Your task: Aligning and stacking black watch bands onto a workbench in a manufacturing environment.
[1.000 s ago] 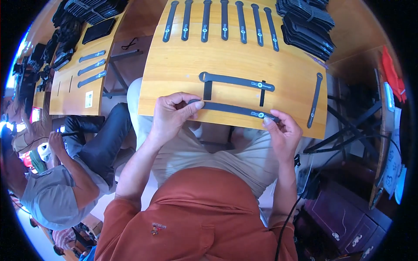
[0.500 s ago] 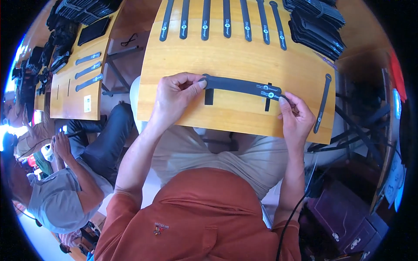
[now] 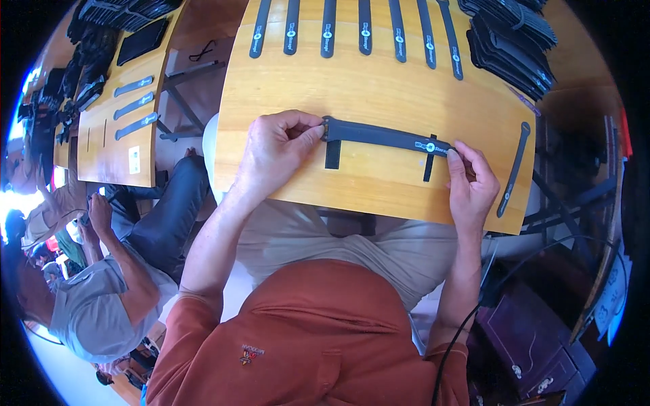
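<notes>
A dark grey strap with a white printed mark stretches across the near part of the wooden table. My left hand pinches its left end, where a small eyelet shows. At the other end, my right hand grips the tip between thumb and fingers. Whether a second strap lies beneath it cannot be made out now. Two short black strips on the tabletop, a wider left strip and a narrower right strip, run crosswise under the strap.
Several similar straps lie in a row along the table's far side. One more strap lies by the right edge, below stacked black folded goods. To the left, a co-worker sits by another table bearing straps.
Two overlapping straps with offset printed marks showed between my hands before; now one mark shows and they look lined up. My right hand has shifted slightly right and down. The view has moved a little.
</notes>
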A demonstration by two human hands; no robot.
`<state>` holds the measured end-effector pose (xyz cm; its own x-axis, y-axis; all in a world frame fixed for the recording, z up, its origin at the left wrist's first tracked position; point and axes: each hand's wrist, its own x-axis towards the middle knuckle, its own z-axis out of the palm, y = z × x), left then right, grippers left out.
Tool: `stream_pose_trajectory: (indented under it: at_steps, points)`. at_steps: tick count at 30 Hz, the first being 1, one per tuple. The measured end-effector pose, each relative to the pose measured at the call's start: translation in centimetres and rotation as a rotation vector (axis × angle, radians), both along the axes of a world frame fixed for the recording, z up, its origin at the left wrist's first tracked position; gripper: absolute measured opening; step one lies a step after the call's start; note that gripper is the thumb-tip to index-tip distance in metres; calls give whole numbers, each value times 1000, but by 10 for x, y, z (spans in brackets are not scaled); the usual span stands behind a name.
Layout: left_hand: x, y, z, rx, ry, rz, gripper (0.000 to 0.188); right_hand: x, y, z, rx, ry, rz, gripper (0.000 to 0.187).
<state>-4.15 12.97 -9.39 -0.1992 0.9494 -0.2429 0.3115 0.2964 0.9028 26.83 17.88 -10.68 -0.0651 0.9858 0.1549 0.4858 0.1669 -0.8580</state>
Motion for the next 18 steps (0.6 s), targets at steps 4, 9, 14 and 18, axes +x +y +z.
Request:
stream_pose_trajectory:
  at_steps: [4,9,14,18]
  points:
    - [-2,3,1,-46,-2,-11,18,-2,1,2,-13,-17,-4,15]
    - [-3,5,3,-75,5,-2,17,-2,3,3,25,-62,9,14]
    - [-3,5,3,-78,7,16,17,-2,4,3,74,-96,37,14]
    - [-3,5,3,-107,1,20,17,-3,5,-1,126,-134,39,13]
